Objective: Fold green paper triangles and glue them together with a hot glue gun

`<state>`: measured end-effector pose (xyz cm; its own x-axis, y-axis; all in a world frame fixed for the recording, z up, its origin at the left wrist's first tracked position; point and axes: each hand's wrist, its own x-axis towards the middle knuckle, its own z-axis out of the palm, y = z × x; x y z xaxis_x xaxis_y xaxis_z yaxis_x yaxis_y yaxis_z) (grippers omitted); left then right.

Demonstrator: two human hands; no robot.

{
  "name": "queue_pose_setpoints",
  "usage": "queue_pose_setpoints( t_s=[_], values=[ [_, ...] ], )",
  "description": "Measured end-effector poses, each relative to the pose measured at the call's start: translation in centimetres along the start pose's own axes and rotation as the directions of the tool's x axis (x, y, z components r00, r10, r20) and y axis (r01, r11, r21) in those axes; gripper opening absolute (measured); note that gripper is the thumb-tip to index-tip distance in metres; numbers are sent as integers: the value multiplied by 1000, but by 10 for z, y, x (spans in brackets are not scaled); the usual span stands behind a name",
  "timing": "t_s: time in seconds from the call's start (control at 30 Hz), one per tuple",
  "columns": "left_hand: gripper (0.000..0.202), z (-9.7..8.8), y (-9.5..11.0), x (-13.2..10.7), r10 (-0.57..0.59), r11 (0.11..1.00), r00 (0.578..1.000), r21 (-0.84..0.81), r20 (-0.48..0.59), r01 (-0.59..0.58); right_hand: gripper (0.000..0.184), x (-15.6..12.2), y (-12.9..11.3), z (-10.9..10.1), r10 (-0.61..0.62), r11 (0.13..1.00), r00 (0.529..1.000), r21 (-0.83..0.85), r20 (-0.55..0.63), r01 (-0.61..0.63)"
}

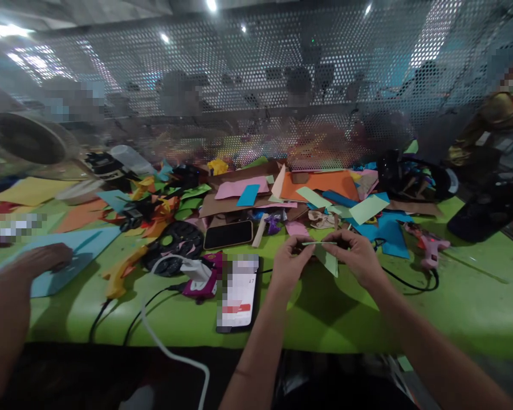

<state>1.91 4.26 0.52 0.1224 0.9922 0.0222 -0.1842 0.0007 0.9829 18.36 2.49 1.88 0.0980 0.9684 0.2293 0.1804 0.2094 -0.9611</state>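
Between my two hands I hold a small piece of pale green paper (330, 263) above the green table, near its front edge. My left hand (291, 259) pinches its left end with thumb and fingertips. On the other end, my right hand (355, 253) grips in the same way. The paper looks folded, with one flap hanging down and a thin edge along the top. A lit smartphone (241, 293) lies left of my left forearm. Beyond my hands are a pink paper scrap (297, 229) and a crumpled tan piece (322, 219).
A co-worker's hand (53, 259) rests on light blue paper (98, 242) at the left. A yellow glue gun (126, 272), a purple power strip (203, 285) with cables and a dark phone (228, 234) lie nearby. At right are a pink glue gun (431, 250) and a dark bottle (489, 210).
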Motion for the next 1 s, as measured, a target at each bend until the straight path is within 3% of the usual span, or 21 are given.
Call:
queue_pose_setpoints(
  t_s=[0.77, 1.0],
  values=[
    [19, 1, 8, -1, 31, 999, 999, 19, -12, -31, 22, 0, -2, 0, 62, 997, 998, 47, 4, -63],
    [18, -1, 6, 1, 79, 997, 996, 18, -49, -78, 30, 0, -3, -1, 81, 995, 996, 57, 27, -82]
  ],
)
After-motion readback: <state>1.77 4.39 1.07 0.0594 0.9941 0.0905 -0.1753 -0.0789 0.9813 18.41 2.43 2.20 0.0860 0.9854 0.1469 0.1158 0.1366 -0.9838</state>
